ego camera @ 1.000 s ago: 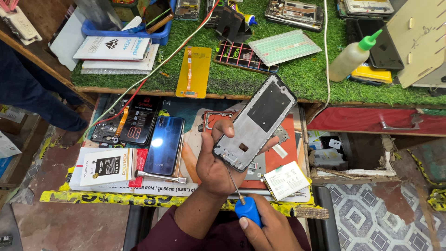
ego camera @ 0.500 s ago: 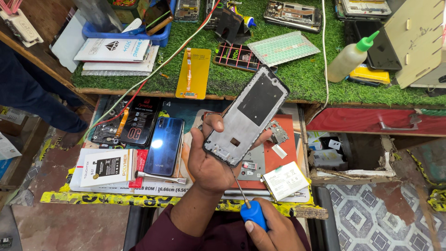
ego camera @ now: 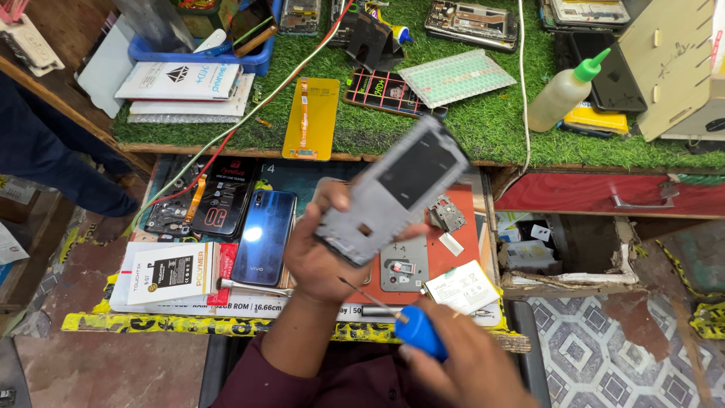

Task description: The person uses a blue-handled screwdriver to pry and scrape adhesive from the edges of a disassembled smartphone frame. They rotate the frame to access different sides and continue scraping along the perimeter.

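Firmly around phone frame (ego camera: 393, 193): left hand (ego camera: 321, 253).

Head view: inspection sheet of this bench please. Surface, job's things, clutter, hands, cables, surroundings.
Surface: green turf mat above, orange work mat on the lower shelf.
Job's things: grey phone frame, tilted and motion-blurred; blue-handled screwdriver, tip pointing at the frame's lower end.
Clutter: blue phone, yellow back cover, squeeze bottle, white battery, boxes.
Hands: left hand grips the frame; right hand holds the screwdriver.
Cables: red wire and white cable cross the turf.
Surroundings: open drawer, patterned floor.
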